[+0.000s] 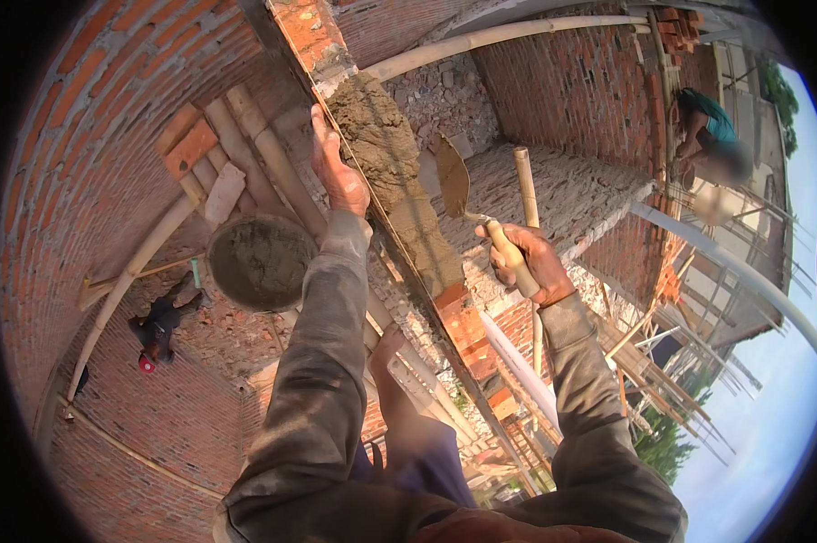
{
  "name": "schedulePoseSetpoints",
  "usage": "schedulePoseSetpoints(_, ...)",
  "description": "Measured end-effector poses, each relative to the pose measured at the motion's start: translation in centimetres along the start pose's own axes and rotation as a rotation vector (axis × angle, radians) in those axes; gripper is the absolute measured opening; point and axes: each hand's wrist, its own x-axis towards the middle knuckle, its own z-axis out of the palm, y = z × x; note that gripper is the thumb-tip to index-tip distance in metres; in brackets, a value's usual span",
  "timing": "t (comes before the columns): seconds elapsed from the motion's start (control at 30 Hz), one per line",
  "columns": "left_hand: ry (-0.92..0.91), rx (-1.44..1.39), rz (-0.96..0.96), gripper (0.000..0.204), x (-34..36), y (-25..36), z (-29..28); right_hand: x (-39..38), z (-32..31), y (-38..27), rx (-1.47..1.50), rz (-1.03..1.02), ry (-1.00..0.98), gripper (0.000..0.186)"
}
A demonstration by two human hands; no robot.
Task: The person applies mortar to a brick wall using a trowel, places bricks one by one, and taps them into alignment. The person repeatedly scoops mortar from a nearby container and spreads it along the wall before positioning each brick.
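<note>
My right hand [526, 261] grips the wooden handle of a trowel [453, 179], its mortar-smeared blade raised just right of the brick wall top [458, 317]. A thick bed of grey mortar [386, 149] lies along that wall top. My left hand [338, 172] rests flat against the left edge of the wall beside the mortar, fingers stretched upward, holding nothing. A taut string runs along the wall edge past this hand.
A round pan of wet mortar [259, 261] sits on bamboo scaffold poles [245, 145] at the left. A person in dark clothes [159, 326] is far below. Another person in a teal top [711, 136] works at the upper right. Brick walls surround the drop.
</note>
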Motion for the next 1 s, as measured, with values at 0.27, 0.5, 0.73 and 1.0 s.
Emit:
schedulePoseSetpoints(0.27, 0.056, -0.007, 0.101, 0.065, 1.5, -0.5, 1.2, 8.3, 8.7, -8.8, -0.004, 0.017, -0.199, 0.031)
schedulePoseSetpoints(0.5, 0.025, 0.08, 0.119, 0.073, 6.8, 2.2, 1.9, 14.5, 19.2, -15.4, -0.278, -0.145, -0.016, 0.03)
schedulePoseSetpoints(0.73, 0.053, 0.021, 0.194, 0.084, 12.2, 2.0, 1.5, 13.8, 16.7, -16.9, -0.548, -0.41, -0.038, 0.035)
schedulePoseSetpoints(1.0, -0.038, -0.272, -0.185, 0.079, 4.5, 2.1, -3.7, 6.6, 8.3, -14.9, -1.374, -0.75, 0.116, 0.028)
